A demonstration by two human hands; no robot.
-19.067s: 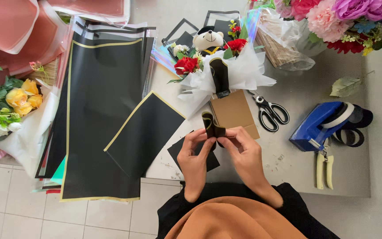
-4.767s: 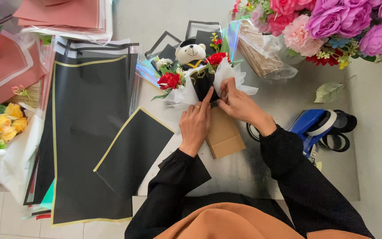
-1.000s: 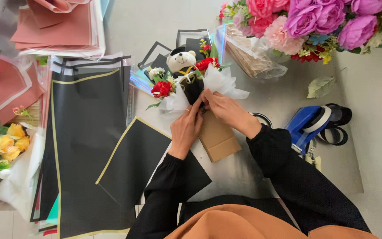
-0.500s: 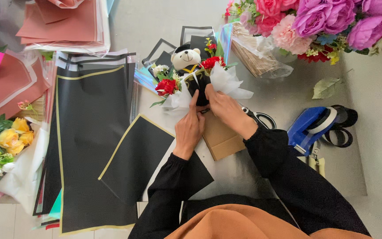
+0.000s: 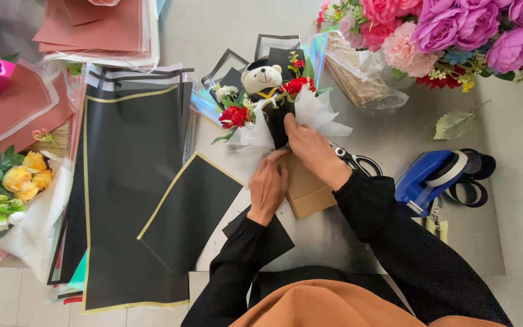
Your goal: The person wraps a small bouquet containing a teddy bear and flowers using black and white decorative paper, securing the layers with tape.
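Observation:
A small bouquet lies on the grey table: a white teddy bear [image 5: 262, 79] in a black cap, red roses [image 5: 233, 115] and white tissue wrap [image 5: 321, 112] around a black centre. My right hand [image 5: 310, 147] presses on the bouquet's black stem wrap just below the bear. Against the lower left of the wrap rests my left hand [image 5: 269, 183], fingers curled at the tissue. Under both hands lies a brown card piece [image 5: 310, 192]. Whether either hand pinches tape or ribbon is hidden.
Scissors [image 5: 358, 161] lie right of my right wrist, a blue tape dispenser [image 5: 429, 177] further right. Black gold-edged wrapping sheets [image 5: 129, 181] cover the left. Pink and purple flowers [image 5: 449, 30] sit top right, yellow roses [image 5: 26, 180] at left, terracotta paper [image 5: 98, 30] top left.
Over the last second both hands stay on the bouquet's wrap; the right hand has shifted slightly higher on the black centre. Much earlier the hands held a small black piece near the table's front.

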